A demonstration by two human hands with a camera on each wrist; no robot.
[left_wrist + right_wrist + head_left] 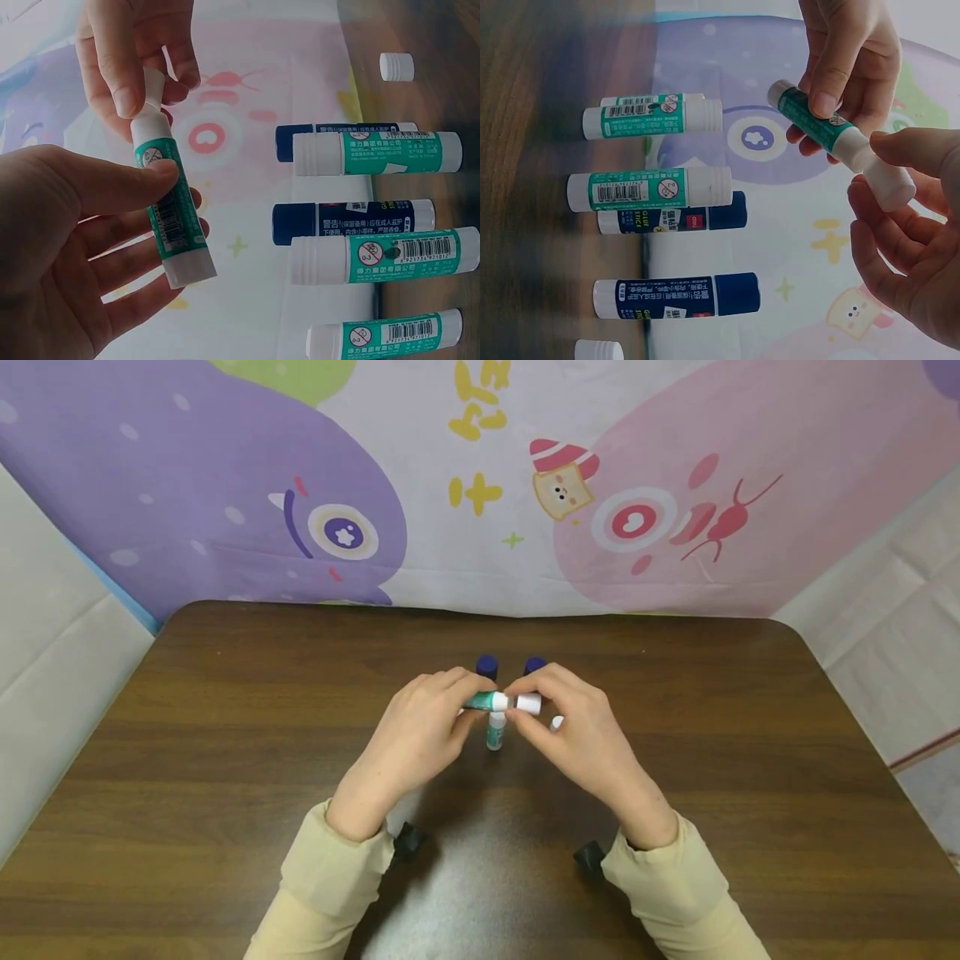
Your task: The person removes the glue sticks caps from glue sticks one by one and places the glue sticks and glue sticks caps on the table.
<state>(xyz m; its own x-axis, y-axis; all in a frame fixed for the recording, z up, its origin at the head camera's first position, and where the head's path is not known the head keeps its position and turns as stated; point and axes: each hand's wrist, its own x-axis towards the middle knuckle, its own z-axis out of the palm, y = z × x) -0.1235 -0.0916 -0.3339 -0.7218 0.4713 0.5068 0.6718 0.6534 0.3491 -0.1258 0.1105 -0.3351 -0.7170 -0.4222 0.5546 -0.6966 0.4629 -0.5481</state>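
My left hand (420, 722) grips a green-and-white glue stick (482, 701) between thumb and fingers, tilted in front of me above the table. At its white end, my right hand (581, 727) pinches a white cap (528, 703). In the head view a narrow gap shows between cap and white collar; in the right wrist view the cap (891, 186) sits at an angle to the glue stick (821, 124). Close below the hands stand green glue sticks (412, 259) with white tops. Dark blue glue sticks (676, 298) stand behind them.
A loose white cap (396, 67) stands on the brown wooden table (225, 760), partly hidden by my right hand in the head view. A printed cartoon cloth (480, 568) hangs along the table's far edge. Dark wrist-camera pieces (408, 841) jut from both cuffs.
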